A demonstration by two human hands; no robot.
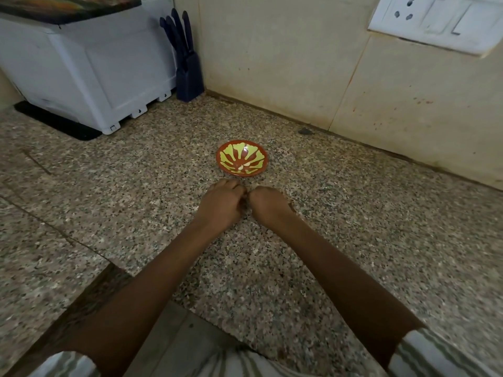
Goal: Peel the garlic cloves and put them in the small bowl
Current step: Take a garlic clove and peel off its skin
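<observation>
Our striped sleeves (435, 355) edge the bench (245, 273). Left hand (221, 202) and right hand (268, 204) meet knuckle to knuckle, fingers curled under. We cannot tell whether they grip a garlic clove; none shows. Best we peel low, just short of the small bowl (242, 158) beyond the hands. Far left of them stands a knife block (187, 77) — well clear.

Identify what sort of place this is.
Most likely a home kitchen: a speckled stone counter, a knife block standing at its back corner, a switch-and-socket plate mounted above, and a small bowl set out on the counter.
</observation>
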